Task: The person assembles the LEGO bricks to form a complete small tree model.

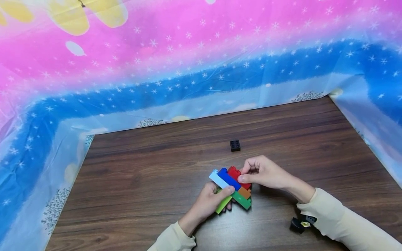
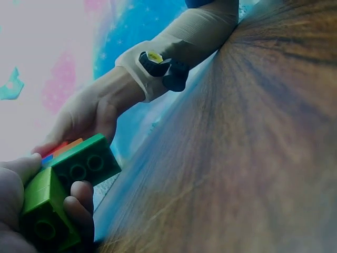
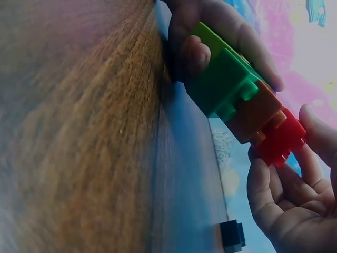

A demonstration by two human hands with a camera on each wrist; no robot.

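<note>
Several joined toy building bricks are held up by my left hand (image 1: 208,200), its thumb on the front face and fingers behind. A light blue brick (image 1: 218,179), a dark blue brick (image 1: 230,180), an orange brick (image 3: 256,112), a green brick (image 1: 242,201) and a lime green brick (image 1: 223,205) make up the build. My right hand (image 1: 267,172) pinches a red brick (image 3: 281,138) between thumb and fingers at the upper right end, right against the orange and dark blue ones. In the left wrist view, hollow undersides of the green and lime bricks show.
A black studded brick (image 1: 235,145) lies on the dark wooden table (image 1: 150,167) beyond the hands. Pink and blue patterned cloth (image 1: 188,52) hangs around the table's back and side edges. A small black device (image 1: 296,226) sits at the right sleeve's cuff.
</note>
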